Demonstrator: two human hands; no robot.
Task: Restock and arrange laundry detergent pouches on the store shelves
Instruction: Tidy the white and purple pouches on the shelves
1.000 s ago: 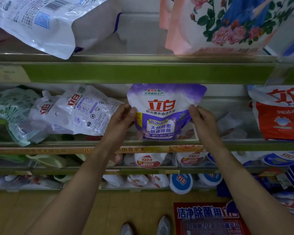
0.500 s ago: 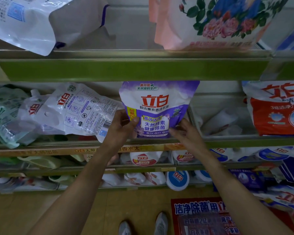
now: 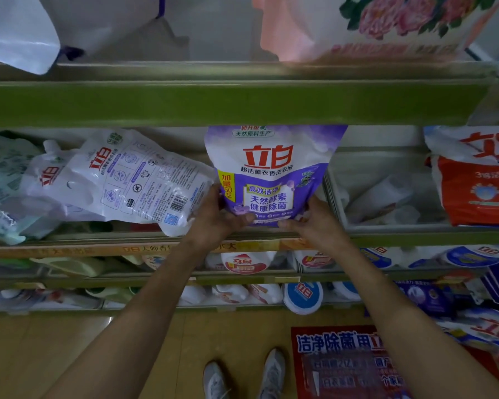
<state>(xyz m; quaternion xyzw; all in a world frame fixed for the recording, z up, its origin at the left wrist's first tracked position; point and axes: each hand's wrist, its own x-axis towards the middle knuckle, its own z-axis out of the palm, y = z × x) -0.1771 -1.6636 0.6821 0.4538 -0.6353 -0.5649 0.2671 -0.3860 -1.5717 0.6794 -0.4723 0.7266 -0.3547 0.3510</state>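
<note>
The left hand (image 3: 213, 220) grasps the purple pouch (image 3: 271, 168) at its 7 o'clock corner, the right hand (image 3: 314, 223) at 5 o'clock, the pouch upright on the middle shelf (image 3: 415, 234), a white pouch (image 3: 127, 180) lying at its 9 o'clock

Look down and you'll find your grey shoes (image 3: 272, 370) on a yellowish wooden floor (image 3: 98, 347). Just right of them lies a red poster (image 3: 343, 361) with white lettering. Higher up sit white bottles (image 3: 244, 262) with red labels and a round blue-and-white container (image 3: 303, 296).
</note>
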